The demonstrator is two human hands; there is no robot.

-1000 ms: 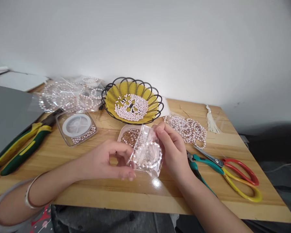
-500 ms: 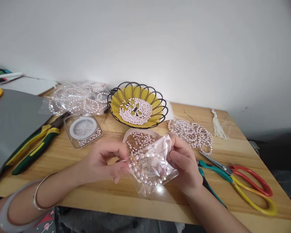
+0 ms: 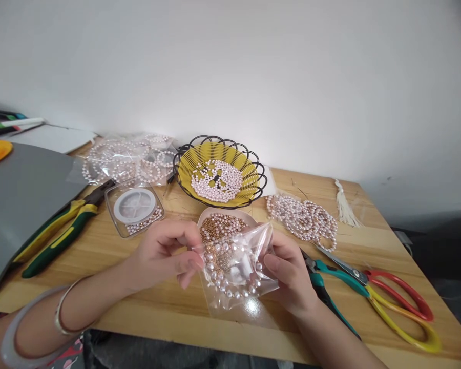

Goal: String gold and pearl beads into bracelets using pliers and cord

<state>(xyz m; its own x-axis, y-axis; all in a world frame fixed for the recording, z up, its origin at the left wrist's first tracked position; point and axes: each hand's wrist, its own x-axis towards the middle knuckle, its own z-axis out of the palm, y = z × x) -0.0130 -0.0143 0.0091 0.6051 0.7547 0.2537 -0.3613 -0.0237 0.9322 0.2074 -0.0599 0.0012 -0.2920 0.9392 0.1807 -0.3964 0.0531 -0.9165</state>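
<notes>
Both of my hands hold a small clear plastic bag (image 3: 236, 264) with a pearl bead bracelet inside, just above the wooden table (image 3: 138, 307). My left hand (image 3: 165, 253) pinches the bag's left edge with its fingers closed. On the right edge, my right hand (image 3: 288, 271) grips the bag with thumb on top. Behind the bag sits a small dish of gold beads (image 3: 221, 225).
A yellow wire basket (image 3: 218, 171) of pearl beads stands at the back. Bagged bracelets (image 3: 126, 159) and a clear box with a cord spool (image 3: 135, 207) lie at the left, beside green-yellow pliers (image 3: 57, 233). Loose pearl strands (image 3: 303, 218), a tassel (image 3: 343, 205), teal pliers (image 3: 322, 287) and scissors (image 3: 388, 297) lie at the right.
The bag has been turned from upright to tilted flatter toward me, and the hands shifted slightly on its edges. The view has tipped a little downward.
</notes>
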